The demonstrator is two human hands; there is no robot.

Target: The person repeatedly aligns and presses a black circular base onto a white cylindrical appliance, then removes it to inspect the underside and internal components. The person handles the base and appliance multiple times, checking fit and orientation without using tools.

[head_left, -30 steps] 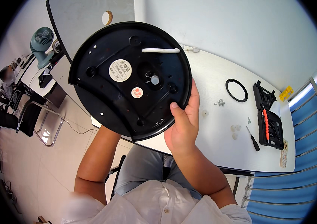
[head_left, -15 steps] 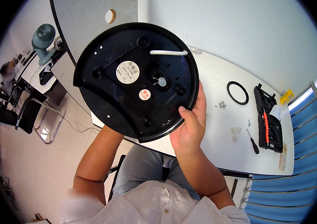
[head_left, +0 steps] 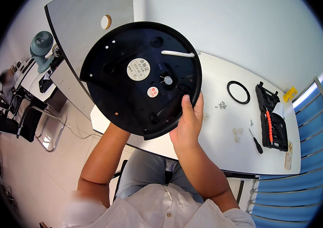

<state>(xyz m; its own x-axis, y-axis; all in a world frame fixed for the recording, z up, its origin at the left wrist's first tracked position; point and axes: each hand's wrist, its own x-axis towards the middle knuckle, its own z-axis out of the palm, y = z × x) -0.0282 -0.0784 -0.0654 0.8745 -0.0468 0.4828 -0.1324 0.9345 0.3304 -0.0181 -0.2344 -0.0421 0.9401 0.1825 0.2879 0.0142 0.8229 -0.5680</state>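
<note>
A large round black plastic base (head_left: 131,102) is held up above the table's near edge. Its inner face, with two round stickers, several screw posts, a grey knob-like piece (head_left: 168,80) and a white rod-like strip (head_left: 177,54), is turned toward me. My right hand (head_left: 187,123) grips the lower right rim, thumb on the near face and fingers behind it. The left forearm (head_left: 106,152) runs up behind the lower left part of the base, which hides that hand and its fingers.
On the white table (head_left: 222,140) lie a black ring (head_left: 238,92), small screws (head_left: 222,105), clear round pads (head_left: 237,135), a black screwdriver (head_left: 257,143), an open black tool case (head_left: 273,125), a remote (head_left: 289,155) and a yellow item (head_left: 290,94). A fan (head_left: 41,45) stands left.
The black base has tilted a little and shifted slightly right in the view. My right hand stays on its rim, a bit higher and farther left.
</note>
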